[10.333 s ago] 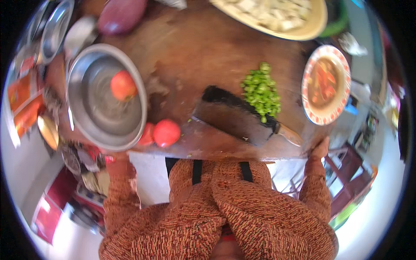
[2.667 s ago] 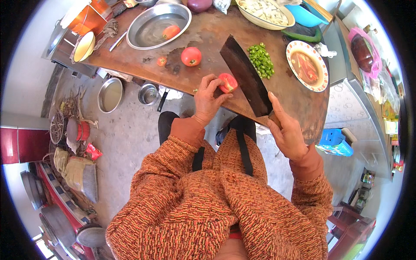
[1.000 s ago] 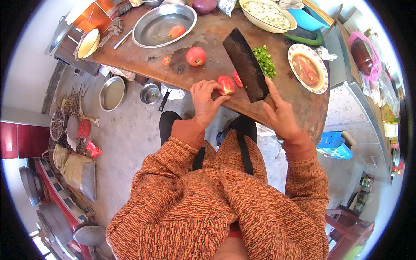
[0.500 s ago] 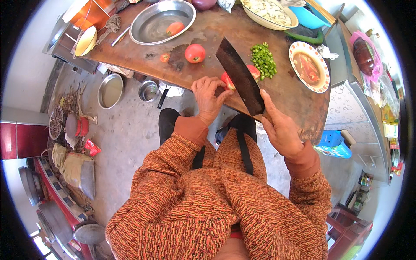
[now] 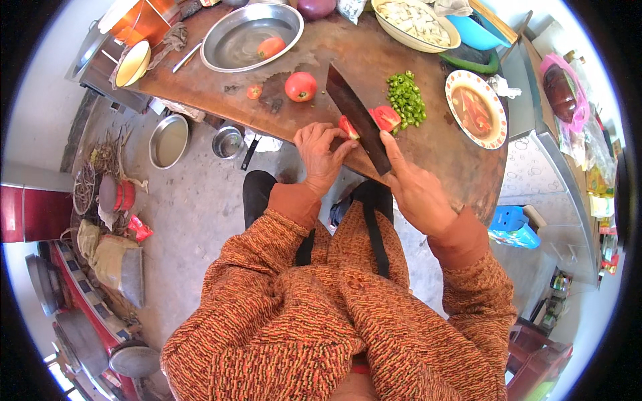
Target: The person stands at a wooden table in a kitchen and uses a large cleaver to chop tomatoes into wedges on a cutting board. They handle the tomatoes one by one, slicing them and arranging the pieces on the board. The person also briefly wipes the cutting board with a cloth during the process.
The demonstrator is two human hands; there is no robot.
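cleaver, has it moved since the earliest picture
Yes, leftward. Earlier it lay beside the chopped green peppers, reaching right past them; now the right hand holds the cleaver to their left, with a gap between.

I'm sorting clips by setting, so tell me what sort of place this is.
Most likely a home kitchen: the right hand holds a cleaver, chopped green vegetables lie on the wooden table, and a tomato sits in a metal basin.
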